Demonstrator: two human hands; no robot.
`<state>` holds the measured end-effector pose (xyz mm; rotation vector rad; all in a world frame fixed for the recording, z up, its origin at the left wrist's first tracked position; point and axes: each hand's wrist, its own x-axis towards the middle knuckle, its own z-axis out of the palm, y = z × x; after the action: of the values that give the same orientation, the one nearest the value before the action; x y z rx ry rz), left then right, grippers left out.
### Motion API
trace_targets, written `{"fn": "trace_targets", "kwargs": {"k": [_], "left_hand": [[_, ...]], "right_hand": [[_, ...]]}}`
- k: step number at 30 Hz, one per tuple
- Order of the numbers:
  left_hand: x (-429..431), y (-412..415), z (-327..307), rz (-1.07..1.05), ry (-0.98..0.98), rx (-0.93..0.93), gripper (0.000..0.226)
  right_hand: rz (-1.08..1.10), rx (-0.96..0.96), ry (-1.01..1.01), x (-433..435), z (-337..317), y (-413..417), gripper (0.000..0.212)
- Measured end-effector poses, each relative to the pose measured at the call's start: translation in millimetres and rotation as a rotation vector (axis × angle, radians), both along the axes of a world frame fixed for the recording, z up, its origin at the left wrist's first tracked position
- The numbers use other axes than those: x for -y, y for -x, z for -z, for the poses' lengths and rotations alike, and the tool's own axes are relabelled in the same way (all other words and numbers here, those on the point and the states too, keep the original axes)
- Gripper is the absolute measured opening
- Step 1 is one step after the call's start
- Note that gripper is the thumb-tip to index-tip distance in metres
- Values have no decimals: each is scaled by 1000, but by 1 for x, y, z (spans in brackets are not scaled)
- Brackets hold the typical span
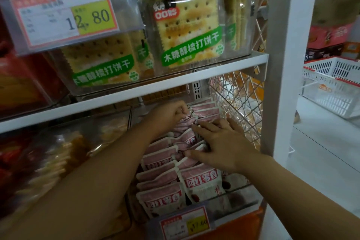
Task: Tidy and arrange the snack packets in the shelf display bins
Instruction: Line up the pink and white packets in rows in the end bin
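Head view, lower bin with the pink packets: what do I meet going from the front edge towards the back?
price tag → front pink packets → right hand, fingers spread flat on the packets → left hand, pinching one of the rear pink packets

- White shelf board point(194, 76) with upper clear bin point(244, 50) standing directly on it, filled with green-labelled cracker packets point(187, 31).
- Underneath, lower clear bin point(239, 198), packed with upright rows of pink snack packets point(161, 197).
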<state>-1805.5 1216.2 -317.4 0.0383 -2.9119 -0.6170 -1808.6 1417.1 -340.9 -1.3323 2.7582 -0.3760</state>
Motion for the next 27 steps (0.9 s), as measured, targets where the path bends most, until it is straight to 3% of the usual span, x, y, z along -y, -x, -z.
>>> {"fn": "trace_targets", "kwargs": {"k": [3, 8, 13, 18, 21, 24, 27], "left_hand": [[1, -8, -5, 78, 141, 128, 7], [-1, -10, -4, 4, 373, 178, 21], [-3, -9, -3, -67, 597, 189, 15], [0, -5, -4, -174, 461, 228, 29], [-5, -14, -11, -138, 340, 163, 12], [-12, -30, -16, -76, 236, -34, 12], [-18, -37, -17, 25, 240, 29, 16]], "right_hand": [[4, -18, -4, 0, 0, 0, 77], [11, -13, -10, 1, 1, 0, 78], [2, -35, -12, -1, 2, 2, 81], [40, -70, 0, -1, 5, -2, 98], [34, -84, -13, 0, 4, -3, 99], [10, -83, -22, -4, 3, -6, 86], [-24, -124, 16, -8, 3, -11, 94]]}}
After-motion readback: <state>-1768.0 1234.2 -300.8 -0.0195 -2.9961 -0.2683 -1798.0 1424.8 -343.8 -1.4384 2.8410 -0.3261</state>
